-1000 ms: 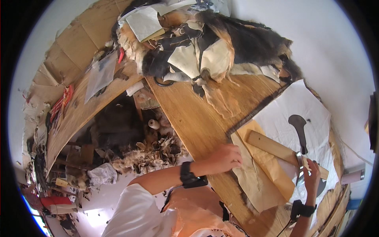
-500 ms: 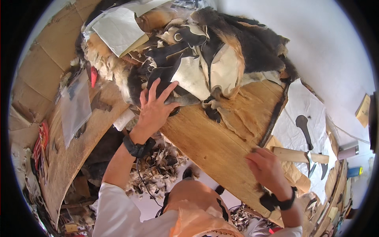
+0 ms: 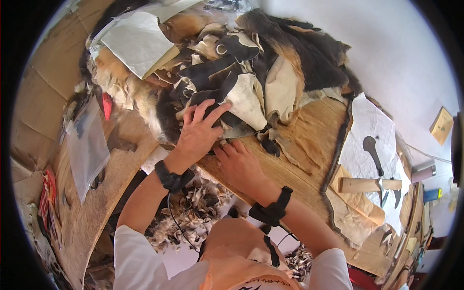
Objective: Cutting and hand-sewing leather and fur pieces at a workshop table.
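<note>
My left hand (image 3: pixel 194 137) lies with its fingers spread on a dark fur piece (image 3: pixel 203 98) at the front edge of a pile of pelts. Its fingertips reach a pale, skin-side-up fur piece (image 3: pixel 244 96). Close beside its thumb is my right hand (image 3: pixel 239 164), fingers bent together at the near edge of the wooden board (image 3: pixel 270 166). What they pinch, if anything, is hidden under them. Dark fur scraps (image 3: pixel 269 144) hang off the pile just right of both hands.
A large pelt, tan skin side up (image 3: pixel 314 130), covers the board's right part. Beyond it, a wooden-handled hammer (image 3: pixel 369 185) and a dark blade-like tool (image 3: pixel 372 152) lie on white sheeting. A clear plastic bag (image 3: pixel 87 150) rests at left. Fur scraps (image 3: pixel 193 212) fill the space below.
My right hand has swung left from the board's right side to beside my left hand. My left hand stays on the fur, having shifted slightly in view.
</note>
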A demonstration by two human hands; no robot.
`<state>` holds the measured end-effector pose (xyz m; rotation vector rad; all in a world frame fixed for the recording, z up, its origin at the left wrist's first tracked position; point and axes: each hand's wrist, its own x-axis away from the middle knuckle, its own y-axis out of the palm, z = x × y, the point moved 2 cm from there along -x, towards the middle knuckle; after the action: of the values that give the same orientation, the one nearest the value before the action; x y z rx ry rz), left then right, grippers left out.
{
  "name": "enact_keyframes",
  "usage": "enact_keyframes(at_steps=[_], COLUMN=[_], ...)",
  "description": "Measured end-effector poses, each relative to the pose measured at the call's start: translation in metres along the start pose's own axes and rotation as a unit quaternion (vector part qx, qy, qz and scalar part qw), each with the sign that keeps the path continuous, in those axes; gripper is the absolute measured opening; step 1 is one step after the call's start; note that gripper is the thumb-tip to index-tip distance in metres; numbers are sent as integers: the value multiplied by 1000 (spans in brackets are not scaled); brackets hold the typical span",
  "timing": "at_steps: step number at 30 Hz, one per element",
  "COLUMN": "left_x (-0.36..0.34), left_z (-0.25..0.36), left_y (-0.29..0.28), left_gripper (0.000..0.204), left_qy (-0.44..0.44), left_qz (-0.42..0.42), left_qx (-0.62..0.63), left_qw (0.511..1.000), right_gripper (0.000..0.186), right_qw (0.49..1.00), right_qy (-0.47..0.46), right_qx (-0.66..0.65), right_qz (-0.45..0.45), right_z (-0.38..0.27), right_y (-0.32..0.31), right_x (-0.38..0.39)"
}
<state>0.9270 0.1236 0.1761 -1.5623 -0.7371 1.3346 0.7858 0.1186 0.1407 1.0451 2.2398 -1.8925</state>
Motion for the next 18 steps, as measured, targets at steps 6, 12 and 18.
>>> enact_keyframes(at_steps=[6,12,18], left_x=[-4,-4,-4], left_z=[-5,-8,-15], left_y=[0,1,-9], left_gripper=[10,7,5], left_qy=[12,5,18], left_qz=[12,-10,-45], left_qx=[10,96,140], left_qw=[1000,995,989], right_gripper=[27,28,32], right_qw=[998,996,989], right_qy=[-22,-4,54], right_qx=[13,30,-24], right_qz=[-49,-84,-136], right_z=[-9,-4,-3], right_y=[-30,-75,-82], right_x=[41,98,91])
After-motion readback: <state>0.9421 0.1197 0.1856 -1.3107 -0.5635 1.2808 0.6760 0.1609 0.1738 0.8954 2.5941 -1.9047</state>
